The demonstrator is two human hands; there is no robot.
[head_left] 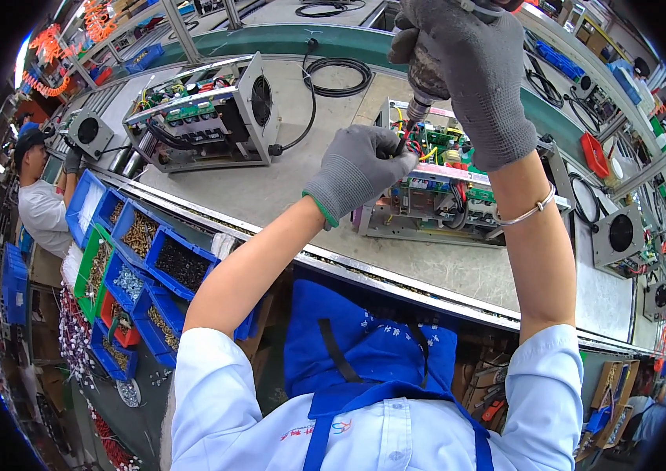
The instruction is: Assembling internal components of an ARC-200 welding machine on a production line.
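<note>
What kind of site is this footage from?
Most likely an electronics assembly line: open metal chassis with circuit boards and fans sit along a grey conveyor bench, blue bins of screws line its edge, and the grey-gloved right hand holds a powered screwdriver.

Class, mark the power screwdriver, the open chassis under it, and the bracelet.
power screwdriver (pixel 419 90), head view, on its barrel.
open chassis (pixel 427 206), head view, on its front wall.
bracelet (pixel 525 213), head view, on the band.
</note>
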